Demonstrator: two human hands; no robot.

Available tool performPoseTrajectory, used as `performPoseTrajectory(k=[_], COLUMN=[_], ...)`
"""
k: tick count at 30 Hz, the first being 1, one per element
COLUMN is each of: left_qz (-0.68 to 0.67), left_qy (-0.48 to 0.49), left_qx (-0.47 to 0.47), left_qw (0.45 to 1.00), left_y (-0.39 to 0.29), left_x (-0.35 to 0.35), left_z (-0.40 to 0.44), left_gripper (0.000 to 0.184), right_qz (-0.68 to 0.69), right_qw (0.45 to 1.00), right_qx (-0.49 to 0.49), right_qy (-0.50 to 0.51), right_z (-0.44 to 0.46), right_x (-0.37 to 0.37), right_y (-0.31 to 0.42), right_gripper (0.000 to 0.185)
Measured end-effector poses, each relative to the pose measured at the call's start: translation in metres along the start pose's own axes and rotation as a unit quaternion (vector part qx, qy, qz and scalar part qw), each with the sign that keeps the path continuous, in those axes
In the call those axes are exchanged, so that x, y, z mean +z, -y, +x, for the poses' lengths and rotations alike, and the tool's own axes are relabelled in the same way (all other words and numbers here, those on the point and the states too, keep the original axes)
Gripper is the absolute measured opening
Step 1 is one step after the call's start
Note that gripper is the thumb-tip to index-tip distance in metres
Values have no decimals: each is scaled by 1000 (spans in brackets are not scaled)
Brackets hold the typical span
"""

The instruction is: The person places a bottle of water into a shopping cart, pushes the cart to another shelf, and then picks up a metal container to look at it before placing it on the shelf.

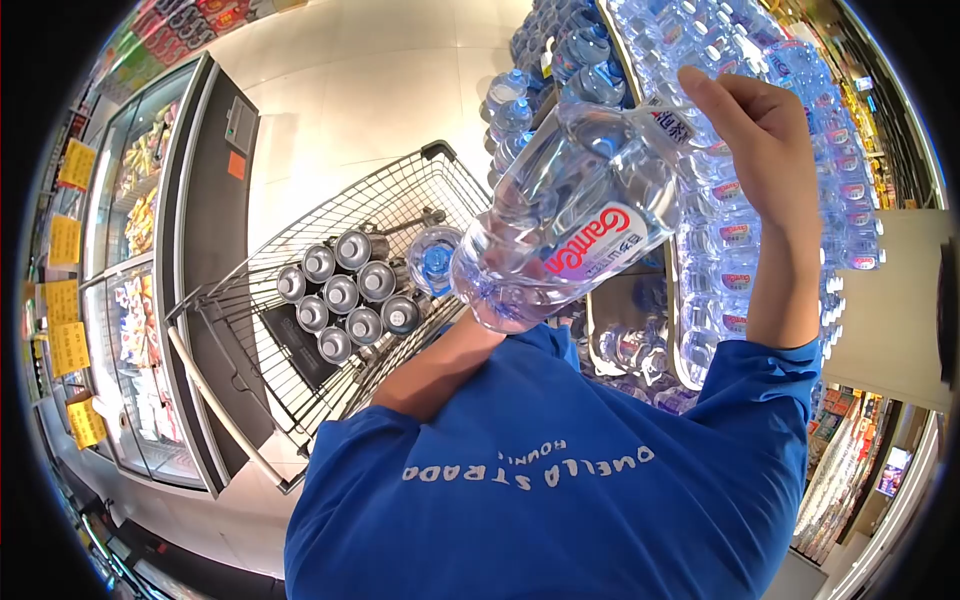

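So on my far left there's a column of yellow tags (66,240), then a fridge case (140,270) with glass doors and colourful packs inside, plus 1 orange sticker (236,165) on its dark side.

Next is my wire shopping cart (255,262), sitting at an angle. It's got a bunch of silvery containers (341,293) with pale tops, 9 by my count, standing close together, and a flat black thing (296,345) beside them. Near the cart's right end there's 1 clear bottle with a blue cap (436,262), seen from above.

My left hand (497,318) is at the bottom end of the big Ganten bottle (590,215). It's mostly hidden behind the plastic, so I can't really tell how the fingers sit, but it looks like it's propping the base.

The bottle itself is up in front of my chest, above my blue shirt (560,480), tilted with its top end to the right. Right behind it are big stacks of bottled water (735,235).

My right hand (755,125) is up at that top end, fingers curled in narrow around the printed tag (672,124) there.

Far right, some packed shelves (845,465) and a small lit screen (893,471).
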State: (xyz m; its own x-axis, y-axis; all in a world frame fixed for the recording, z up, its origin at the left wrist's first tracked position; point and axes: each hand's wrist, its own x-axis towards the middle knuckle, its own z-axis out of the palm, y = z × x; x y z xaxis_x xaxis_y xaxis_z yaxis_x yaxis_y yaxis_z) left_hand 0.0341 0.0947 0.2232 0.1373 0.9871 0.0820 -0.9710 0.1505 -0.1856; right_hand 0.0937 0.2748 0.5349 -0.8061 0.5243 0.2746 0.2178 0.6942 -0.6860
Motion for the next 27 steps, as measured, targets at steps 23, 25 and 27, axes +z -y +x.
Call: performPoseTrajectory(k=[23, 25, 27], left_qz=[147, 116, 120], left_qy=[-40, -12, -12], left_qx=[219, 208, 227], left_qw=[964, 971, 966], left_y=[2, 2, 3], left_x=[-14, -8, -9], left_z=[-26, -30, -35], left_gripper=[95, 96, 96], right_qz=[-7, -4, 12], right_qw=[844, 830, 820], right_qx=[-534, -553, -567], right_qy=[46, 80, 77], right_z=[-61, -72, -76], right_x=[10, 12, 17], right_y=[21, 14, 4], right_gripper=[37, 41, 42])
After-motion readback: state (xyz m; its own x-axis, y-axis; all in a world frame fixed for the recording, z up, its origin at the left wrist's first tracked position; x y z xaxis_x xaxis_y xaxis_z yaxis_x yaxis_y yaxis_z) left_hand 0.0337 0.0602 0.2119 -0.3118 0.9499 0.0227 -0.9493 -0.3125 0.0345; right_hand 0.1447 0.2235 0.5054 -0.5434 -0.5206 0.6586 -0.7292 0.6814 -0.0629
